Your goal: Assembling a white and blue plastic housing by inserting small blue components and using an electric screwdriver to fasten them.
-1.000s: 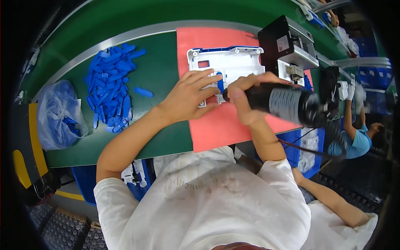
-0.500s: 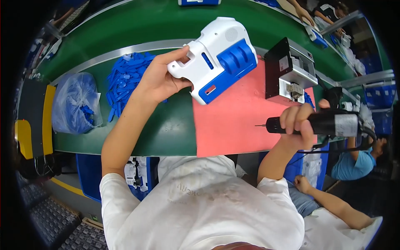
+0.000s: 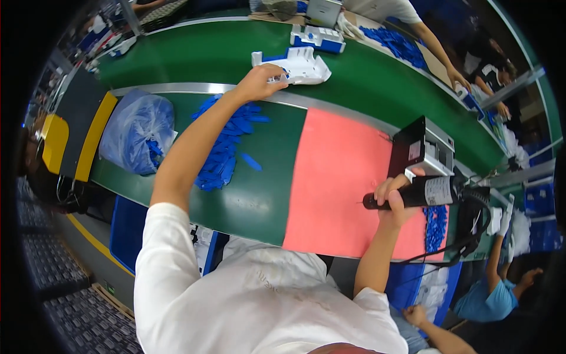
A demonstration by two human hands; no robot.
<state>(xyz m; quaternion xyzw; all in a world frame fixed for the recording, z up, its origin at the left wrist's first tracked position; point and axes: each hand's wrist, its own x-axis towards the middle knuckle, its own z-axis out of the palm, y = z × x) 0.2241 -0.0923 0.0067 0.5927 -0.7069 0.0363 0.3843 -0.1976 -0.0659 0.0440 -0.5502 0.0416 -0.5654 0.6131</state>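
Out over the far green belt, my left hand point(image 3: 263, 82) grips a white-and-blue plastic housing point(image 3: 303, 66) by its near left end. The housing's hollow side now faces up, low over the belt or touching it; I cannot tell which. My right hand point(image 3: 396, 197) is wrapped round a black electric screwdriver point(image 3: 433, 192), held level above the pink mat point(image 3: 330, 194) with its thin bit pointing left. A black-and-silver boxy device point(image 3: 424, 147) stands on the mat just beyond my right hand.
A heap of blue plastic strips point(image 3: 219, 156) and a clear bag of blue parts point(image 3: 138, 133) lie to the left. Another housing point(image 3: 318, 39) rests farther along the belt point(image 3: 206, 50). Small blue pieces point(image 3: 435, 227) sit at the mat's right. Across the belt, a co-worker's arm point(image 3: 439, 47) reaches in.
My left hand has carried the housing away from above the mat to the far belt and turned it over. The screwdriver stays in my right hand. My view has shifted.
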